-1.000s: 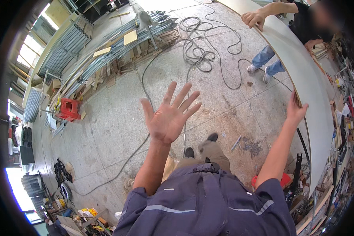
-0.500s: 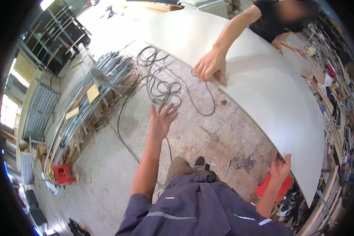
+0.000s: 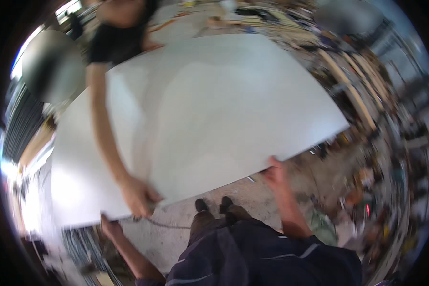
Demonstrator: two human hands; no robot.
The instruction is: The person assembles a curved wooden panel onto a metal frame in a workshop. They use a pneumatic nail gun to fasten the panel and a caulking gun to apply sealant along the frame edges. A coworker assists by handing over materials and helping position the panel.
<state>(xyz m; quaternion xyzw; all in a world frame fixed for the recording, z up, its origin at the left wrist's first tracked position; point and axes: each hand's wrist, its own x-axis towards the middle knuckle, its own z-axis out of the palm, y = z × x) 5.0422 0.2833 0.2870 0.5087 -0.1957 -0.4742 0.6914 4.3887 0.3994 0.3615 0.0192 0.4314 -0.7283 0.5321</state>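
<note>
A large white sheet panel (image 3: 209,114) spans the view in front of me. My right hand (image 3: 275,175) holds its near edge right of the middle, thumb on top and fingers underneath. Near the panel's left end, my left hand (image 3: 111,227) grips the same edge, its fingers mostly hidden below. Between my hands, closer to the left one, a co-worker's hand (image 3: 140,196) takes hold of that edge too. The co-worker leans over the panel from the far left side, the other hand (image 3: 151,45) by the far edge.
Long wooden boards (image 3: 348,88) and cluttered scrap lie at the right. Under the left end of the panel are grey metal tubes (image 3: 83,250). A dark cable (image 3: 169,225) runs over the concrete floor (image 3: 152,243) by my feet. A green bag-like thing (image 3: 323,228) sits right of me.
My view has swung to the right, and the panel now lies across in front of me. My left hand, empty and spread before, has closed on its edge. My right hand keeps its hold.
</note>
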